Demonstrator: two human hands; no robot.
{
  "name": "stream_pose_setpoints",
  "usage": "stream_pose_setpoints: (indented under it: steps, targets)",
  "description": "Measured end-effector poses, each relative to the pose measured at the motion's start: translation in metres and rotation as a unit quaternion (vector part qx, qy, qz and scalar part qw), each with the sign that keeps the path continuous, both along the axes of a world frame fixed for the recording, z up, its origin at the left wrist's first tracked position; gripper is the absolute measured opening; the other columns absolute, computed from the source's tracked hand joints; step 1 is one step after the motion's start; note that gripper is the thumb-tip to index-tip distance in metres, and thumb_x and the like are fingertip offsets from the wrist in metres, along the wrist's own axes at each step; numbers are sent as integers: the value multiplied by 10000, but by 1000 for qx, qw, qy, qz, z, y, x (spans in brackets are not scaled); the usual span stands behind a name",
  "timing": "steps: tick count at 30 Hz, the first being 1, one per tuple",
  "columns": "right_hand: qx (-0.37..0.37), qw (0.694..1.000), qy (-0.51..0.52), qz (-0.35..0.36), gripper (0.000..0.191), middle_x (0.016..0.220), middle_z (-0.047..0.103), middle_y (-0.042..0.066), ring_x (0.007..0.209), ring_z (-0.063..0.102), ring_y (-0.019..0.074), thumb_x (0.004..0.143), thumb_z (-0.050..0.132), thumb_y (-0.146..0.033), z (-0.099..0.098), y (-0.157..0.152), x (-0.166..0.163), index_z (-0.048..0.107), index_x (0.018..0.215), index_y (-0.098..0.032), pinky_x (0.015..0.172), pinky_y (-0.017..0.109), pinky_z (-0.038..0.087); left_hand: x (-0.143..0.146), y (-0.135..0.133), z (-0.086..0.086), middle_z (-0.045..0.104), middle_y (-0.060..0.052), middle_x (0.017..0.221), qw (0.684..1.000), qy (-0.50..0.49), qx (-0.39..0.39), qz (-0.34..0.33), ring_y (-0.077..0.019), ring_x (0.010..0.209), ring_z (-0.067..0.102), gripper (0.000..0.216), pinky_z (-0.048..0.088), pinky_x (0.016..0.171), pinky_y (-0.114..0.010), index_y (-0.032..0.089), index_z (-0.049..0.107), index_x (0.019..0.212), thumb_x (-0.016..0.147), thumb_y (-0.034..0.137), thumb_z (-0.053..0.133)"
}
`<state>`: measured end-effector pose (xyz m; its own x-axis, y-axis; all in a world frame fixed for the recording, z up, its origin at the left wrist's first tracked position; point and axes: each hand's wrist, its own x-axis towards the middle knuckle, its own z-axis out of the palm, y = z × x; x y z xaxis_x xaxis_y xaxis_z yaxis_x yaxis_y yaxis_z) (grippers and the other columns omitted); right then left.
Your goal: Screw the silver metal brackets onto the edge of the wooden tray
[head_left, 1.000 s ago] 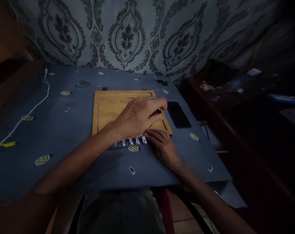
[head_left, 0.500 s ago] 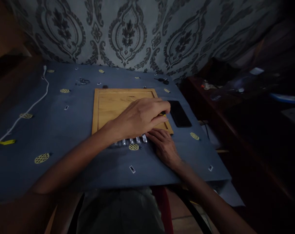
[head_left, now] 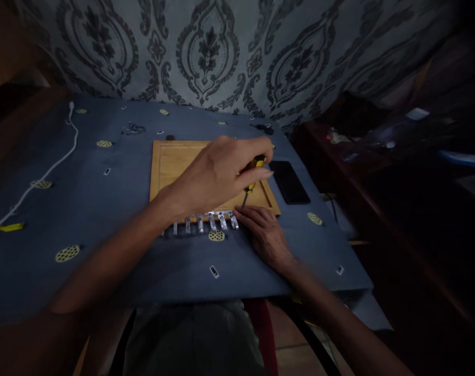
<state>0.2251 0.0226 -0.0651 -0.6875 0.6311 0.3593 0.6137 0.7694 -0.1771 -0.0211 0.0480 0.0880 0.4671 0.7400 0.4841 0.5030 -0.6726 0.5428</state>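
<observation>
On my feed the wooden board sits at twelve o'clock; a bottle-like shape lies near three, contents too dim. My left hand, over the board, curls around a screwdriver; my right hand lies at its five o'clock, fingers extended (what's underneath, I can't tell). Metal clips run thence toward nine. The screwdriver slants one-to-seven, shaft ending beside the right fingers.

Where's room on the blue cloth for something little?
Between the white cable and wooden board there's bare cloth. Another patch lies between the metal pieces and the cloth's front edge. The board's right front is crowded: left hand, screwdriver, right hand; phone alongside.
</observation>
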Motion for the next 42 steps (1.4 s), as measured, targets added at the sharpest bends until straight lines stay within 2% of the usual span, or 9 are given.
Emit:
stream_pose_setpoints:
  steps: [6,9,14,22,27,33,42]
  targets:
    - [0,1000,10,8,684,1428,678,98,1274,600,300,902,461,-15,0,-1,0,525,1533,-272,1019,521,495,-1,2,0,679,17,754,999,27,-7,33,-151,720,654,66,497,730,-297,193,695,949,965,218,636]
    - [7,1000,13,9,658,1413,686,101,1264,602,299,923,458,-24,0,-1,0,524,1532,-263,1009,508,495,3,2,-2,687,3,800,998,48,-19,29,-159,771,661,57,498,763,-302,173,688,937,959,203,644]
    - [26,999,21,10,628,1383,702,102,1242,609,295,950,448,-34,1,-2,0,527,1527,-266,995,494,494,7,1,-3,656,5,753,997,69,-35,13,-164,724,641,73,482,742,-314,166,681,955,977,216,633]
    - [31,999,19,7,555,1352,716,109,1218,620,287,985,433,-64,-2,0,0,570,1485,-260,985,497,509,8,1,-9,649,-11,759,996,91,-11,-8,-203,761,662,112,471,736,-332,169,666,1002,1012,243,582]
    - [33,999,10,-4,581,1338,722,107,1214,629,292,968,424,-47,-2,0,-1,576,1481,-271,978,508,515,8,2,-11,680,-25,820,994,105,10,-20,-218,821,665,99,471,763,-335,181,655,1027,1006,230,572]
    - [55,998,34,19,584,1339,719,109,1205,620,280,959,440,-27,1,-1,-3,551,1493,-238,962,468,515,10,1,-9,665,-23,795,992,128,-2,-20,-221,807,655,128,451,748,-332,171,661,1028,1008,211,542]
    - [53,997,49,18,660,1318,725,101,1210,615,284,927,429,0,-1,-1,-4,529,1523,-264,976,481,499,11,1,-11,669,-16,811,992,120,-9,-33,-207,791,649,118,463,757,-337,168,653,1035,1009,189,540]
